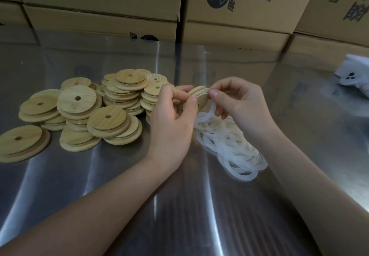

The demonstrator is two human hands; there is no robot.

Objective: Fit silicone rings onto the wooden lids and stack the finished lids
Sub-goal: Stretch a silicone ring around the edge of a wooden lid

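- Lids of pale wood [79, 111], round and each with a small centre hole, lie in a loose heap at nine to ten o'clock on a shiny steel table [119, 195]. Some are stacked unevenly and others lie flat, overlapping.
- Just left of centre, the left hand [171, 119] is raised above the table. Its thumb and curled fingers grip the left edge of a single wooden lid [201, 95].
- That lid sits at the centre of the view, between the two hands, tilted up on its edge and clear of the table.
- A translucent white silicone ring [212, 109] wraps partly round the lid's rim, and its loose part hangs below the lid.
- Just right of centre, the right hand [241, 105] pinches the ring against the top of the lid's rim with thumb and forefinger. Its lower fingers curl round the hanging loop.
- A tangled pile of white rings [229, 145] lies on the table at four to five o'clock, beneath the right hand.
- At the far edge, at about two o'clock, rests a blurred white object [353, 74]; I cannot tell what it is.
- Brown cardboard boxes [229, 16] with dark printed marks line the back, from ten to two o'clock.
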